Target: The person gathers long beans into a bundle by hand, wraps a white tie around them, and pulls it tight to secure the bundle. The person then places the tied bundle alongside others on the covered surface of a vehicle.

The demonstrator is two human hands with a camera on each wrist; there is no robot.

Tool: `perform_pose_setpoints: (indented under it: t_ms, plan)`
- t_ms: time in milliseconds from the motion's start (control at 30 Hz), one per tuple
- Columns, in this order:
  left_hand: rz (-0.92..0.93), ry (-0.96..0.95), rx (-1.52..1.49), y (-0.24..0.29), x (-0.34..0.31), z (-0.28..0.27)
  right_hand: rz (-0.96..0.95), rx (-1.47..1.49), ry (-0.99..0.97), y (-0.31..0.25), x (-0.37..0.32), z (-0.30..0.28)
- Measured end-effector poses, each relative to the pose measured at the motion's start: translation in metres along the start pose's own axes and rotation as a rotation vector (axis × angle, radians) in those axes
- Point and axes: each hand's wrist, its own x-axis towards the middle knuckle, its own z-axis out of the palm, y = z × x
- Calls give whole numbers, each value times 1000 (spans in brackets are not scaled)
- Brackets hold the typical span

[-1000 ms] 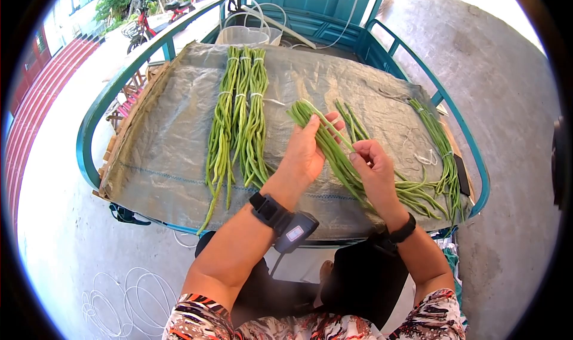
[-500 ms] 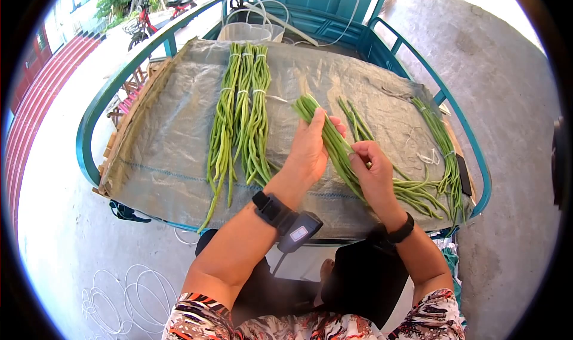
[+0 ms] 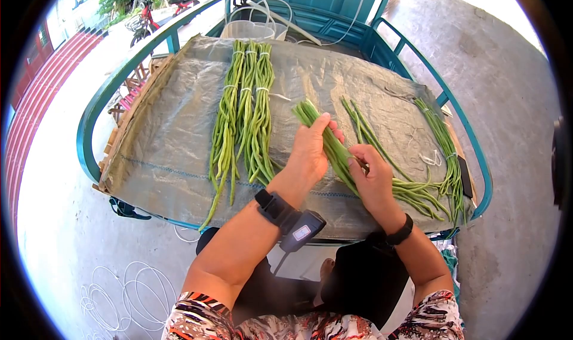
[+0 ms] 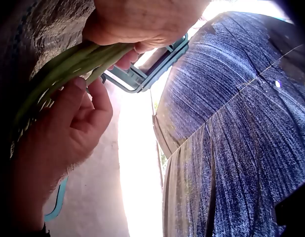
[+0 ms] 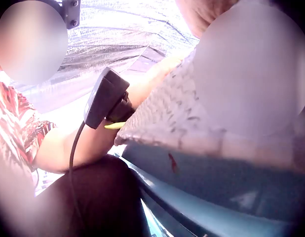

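My left hand [image 3: 311,149] grips a bunch of long green beans [image 3: 335,151], which slants from upper left to lower right above the sheet. Lower on the same bunch, my right hand [image 3: 373,176] pinches beans between thumb and fingertips. The left wrist view shows both hands close together on the beans [image 4: 58,74], the left hand [image 4: 142,22] above and the right hand [image 4: 73,123] below. Some loose long beans [image 3: 370,134] lie behind the right hand. In the right wrist view the work is hidden; a forearm with a dark wrist device [image 5: 107,98] shows there.
Three tied bundles of long beans [image 3: 243,119] lie left of the hands on a grey woven sheet [image 3: 173,119]. Another bundle [image 3: 439,131] lies at the right, beside white ties [image 3: 431,158] and a flat black object [image 3: 464,177]. A teal rail [image 3: 89,125] edges the cart bed.
The pale bean strand that stood out at my right fingertips now lies along the bunch. Both hands stay nearly in place on it; the view has shifted slightly.
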Motion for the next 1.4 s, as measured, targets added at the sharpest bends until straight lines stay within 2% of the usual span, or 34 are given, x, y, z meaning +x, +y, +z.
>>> perform_pose_setpoints:
  t_ms: [267,367,467,567,667,867,1000,1100,1200,1333,1400]
  plan:
    - [-11,59,6,-2,1,0,-54,-93,-35,-4,1,2]
    - [-3,90,-10,-3,2,1,-2,-116,-76,-10,1,0]
    - [-13,89,-33,-3,5,0,-152,-255,-111,-7,4,-5]
    - [-37,88,-58,-3,5,1,-148,-140,-177,-12,2,-7]
    - [-41,94,-71,-5,9,-4,-157,-282,-199,-16,1,-11]
    - [20,222,-102,-3,8,-4,-1,-502,-310,19,1,-43]
    - [39,268,-81,-1,11,-6,-59,-702,-290,53,-2,-77]
    - [59,294,-122,0,12,-8,-60,-841,-172,76,-10,-103]
    - [38,282,-86,0,7,-4,-144,-916,-116,85,-15,-125]
    - [58,323,-77,1,7,-3,-348,-1080,102,102,-8,-146]
    - [105,317,-73,3,7,-5,-228,-1092,70,112,-8,-161]
